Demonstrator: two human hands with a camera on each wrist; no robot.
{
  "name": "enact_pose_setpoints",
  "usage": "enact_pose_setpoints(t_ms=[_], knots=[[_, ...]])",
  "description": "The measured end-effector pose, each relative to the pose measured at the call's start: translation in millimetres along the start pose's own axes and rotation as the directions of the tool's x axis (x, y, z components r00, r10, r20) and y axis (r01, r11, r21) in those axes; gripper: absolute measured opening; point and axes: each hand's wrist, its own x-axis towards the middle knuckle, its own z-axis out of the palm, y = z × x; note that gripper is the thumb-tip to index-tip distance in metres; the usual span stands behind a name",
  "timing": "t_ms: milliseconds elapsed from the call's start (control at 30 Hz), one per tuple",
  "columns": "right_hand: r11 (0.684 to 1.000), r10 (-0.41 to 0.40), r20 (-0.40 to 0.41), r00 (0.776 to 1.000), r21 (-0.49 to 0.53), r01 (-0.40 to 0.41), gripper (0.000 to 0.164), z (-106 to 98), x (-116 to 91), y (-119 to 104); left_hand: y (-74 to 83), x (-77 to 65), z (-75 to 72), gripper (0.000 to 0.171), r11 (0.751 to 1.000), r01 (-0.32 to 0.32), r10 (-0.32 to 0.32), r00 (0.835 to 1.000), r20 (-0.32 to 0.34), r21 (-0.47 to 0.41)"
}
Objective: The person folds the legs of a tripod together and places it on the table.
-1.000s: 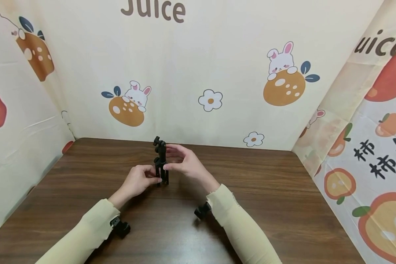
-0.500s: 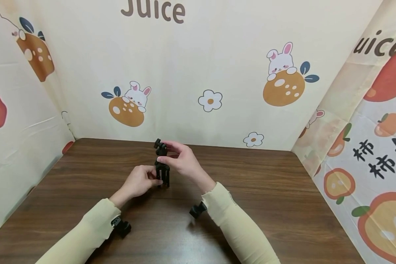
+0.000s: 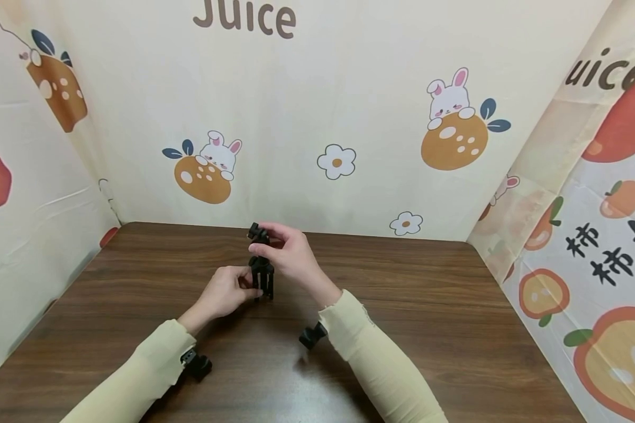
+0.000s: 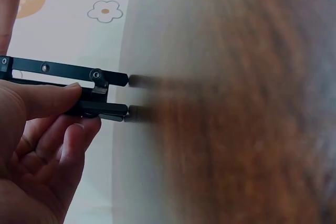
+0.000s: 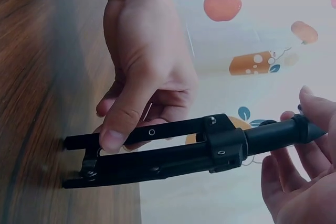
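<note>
A small black tripod stands upright toward the back of the table, its legs folded close together. Near the foot of its legs, the left hand pinches one leg between thumb and fingers; the left wrist view shows the thumb lying along the leg. Higher up, the right hand holds the upper part just below the head, thumb in front and fingers behind. In the right wrist view the legs and center column show plainly, while the head is mostly hidden by the right hand.
The brown wooden table spreads around both arms. Behind it hangs a printed cloth, with further cloth on the left and right sides. A black wrist camera sits under the left sleeve and another camera under the right.
The right hand has moved a little left, its thumb sliding up across the tripod's upper part as its grip closes. The tripod has turned slightly; the left hand stays almost in place.
</note>
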Motion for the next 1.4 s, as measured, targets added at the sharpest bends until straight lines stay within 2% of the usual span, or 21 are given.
enact_pose_setpoints(t_ms=[267, 467, 700, 933, 1033, 1200, 1400], knots=[[1.000, -0.002, -0.012, 1.000, 0.023, 0.002, 0.047, -6.7, -3.9, 1.8, -2.1, -2.9, 4.3, 0.022, 0.999, 0.010, -0.010, 1.000, -0.012, -0.035], [0.999, -0.020, -0.032, 0.999, -0.033, 0.019, 0.045, -15.0, -9.9, -0.1, 0.3, -4.4, 3.8, 0.024, 0.999, -0.006, 0.006, 1.000, 0.003, -0.037], [0.983, -0.091, -0.039, 0.995, -0.166, 0.083, 0.044, -24.8, -14.5, -6.1, 2.9, -0.5, 2.3, 0.023, 0.999, -0.008, 0.011, 0.998, 0.058, -0.042], [0.977, -0.134, -0.043, 0.990, -0.171, 0.125, 0.044, -34.6, -17.4, -3.7, 0.8, 1.0, 4.5, 0.026, 0.999, 0.026, -0.023, 0.991, 0.131, -0.024], [0.977, -0.137, -0.051, 0.989, -0.171, 0.127, 0.045, -40.1, -19.5, -1.6, 0.5, 0.6, 4.9, 0.022, 0.999, 0.043, -0.040, 0.992, 0.116, -0.026], [0.980, -0.120, -0.076, 0.990, -0.166, 0.106, 0.048, -53.1, -24.2, 0.3, -0.3, 1.6, 5.6, 0.014, 0.998, 0.057, -0.057, 0.997, 0.048, -0.002], [0.971, -0.101, -0.075, 0.992, -0.223, 0.082, 0.054, -68.9, -28.6, 5.3, 0.5, -0.8, 4.2, 0.012, 0.999, 0.040, -0.039, 0.999, -0.012, 0.020]])
